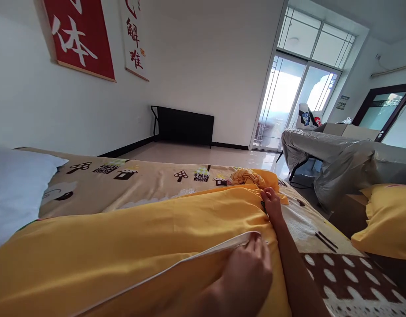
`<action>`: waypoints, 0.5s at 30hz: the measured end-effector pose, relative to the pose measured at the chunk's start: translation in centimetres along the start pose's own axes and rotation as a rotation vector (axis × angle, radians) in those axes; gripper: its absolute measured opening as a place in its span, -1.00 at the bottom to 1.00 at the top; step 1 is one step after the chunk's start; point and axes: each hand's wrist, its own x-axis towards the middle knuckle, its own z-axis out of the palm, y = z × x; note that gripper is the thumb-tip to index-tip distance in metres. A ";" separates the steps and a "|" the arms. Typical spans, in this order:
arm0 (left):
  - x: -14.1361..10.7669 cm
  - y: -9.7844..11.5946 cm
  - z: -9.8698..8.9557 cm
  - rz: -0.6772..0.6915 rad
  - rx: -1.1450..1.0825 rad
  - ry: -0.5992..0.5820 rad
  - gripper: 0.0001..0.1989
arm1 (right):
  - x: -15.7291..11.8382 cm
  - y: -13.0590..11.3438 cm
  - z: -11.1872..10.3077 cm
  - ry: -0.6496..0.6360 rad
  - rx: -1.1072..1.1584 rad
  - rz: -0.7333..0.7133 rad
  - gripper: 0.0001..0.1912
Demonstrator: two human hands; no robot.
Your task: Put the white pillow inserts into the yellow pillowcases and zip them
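Observation:
A yellow fabric cover (150,229) lies spread across the bed, with a thin white edge running along a slit in its near side. My left hand (247,268) is closed, its fingertips pinching that white-edged opening near its right end. Beyond it my right hand (271,201) is closed on the cover's far right corner, where the cloth is gathered in folds. A small dark green patch shows beside its fingers. Just past the right hand lies a bunched, twisted bundle of yellow cloth (247,177).
A patterned beige blanket (160,178) covers the bed. A white pillow (18,189) is at the left and a yellow pillow (388,222) at the right. Plastic-covered furniture (348,154) stands beyond, near the glass door (282,101). A black folded frame (185,125) leans against the wall.

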 end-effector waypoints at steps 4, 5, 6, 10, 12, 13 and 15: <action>0.0 -0.8 -1.5 0.076 -0.036 0.239 -0.59 | -0.3 -0.2 0.5 0.058 -0.066 -0.055 -0.67; 0.2 -1.5 -1.6 -0.007 -0.017 0.256 -0.53 | -0.4 -0.3 0.6 0.066 -0.082 -0.064 -0.69; 0.3 -2.3 -1.5 -0.092 0.003 0.242 -0.50 | -0.7 -0.4 0.8 0.072 -0.097 -0.071 -0.72; 1.3 -4.8 -0.7 -0.217 0.066 0.087 -0.74 | -1.2 -1.6 1.4 0.053 -0.160 -0.085 -0.78; 1.5 -4.9 -0.7 -0.180 0.123 0.099 -0.78 | -0.9 -3.0 1.3 0.020 -0.189 -0.106 -0.82; 1.4 -4.6 -0.8 -0.136 0.157 0.129 -0.80 | -0.6 -3.9 1.2 0.002 -0.201 -0.120 -0.84; 0.7 -3.4 -1.3 -0.013 0.224 0.212 -0.83 | 0.2 -5.9 0.6 -0.018 -0.217 -0.148 -0.87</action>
